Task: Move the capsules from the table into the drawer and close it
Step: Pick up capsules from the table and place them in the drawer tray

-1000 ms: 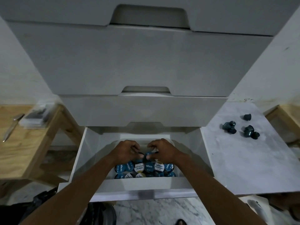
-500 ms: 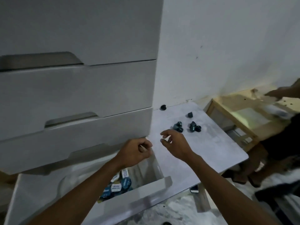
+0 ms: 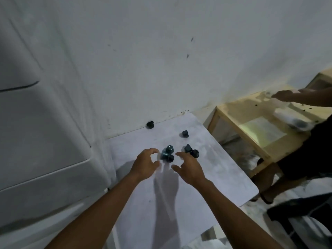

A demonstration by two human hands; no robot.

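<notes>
In the centre of the frame, two bare hands are reaching out over a pale, marble-patterned table (image 3: 224,177) toward a small cluster of dark teal capsules (image 3: 167,154). The left hand (image 3: 145,163) is hovering just left of the cluster, its fingers curving loosely with thumb and forefinger apart, gripping nothing. The right hand (image 3: 190,168) is hovering just right of the cluster, its fingers spreading wide, also gripping nothing. Whether either hand is touching a capsule cannot be told.

A pair of capsules (image 3: 191,151) is lying just above the right fingertips. A single capsule (image 3: 185,133) is sitting higher up on the table, apart from the others. Another lone capsule (image 3: 150,124) is resting at the table's far edge, against the white wall (image 3: 161,60).

A white drawer unit (image 3: 45,141) is filling the left of the frame, blurred. At the right edge, another person's hand (image 3: 283,95) is reaching over a light wooden table (image 3: 239,112).
</notes>
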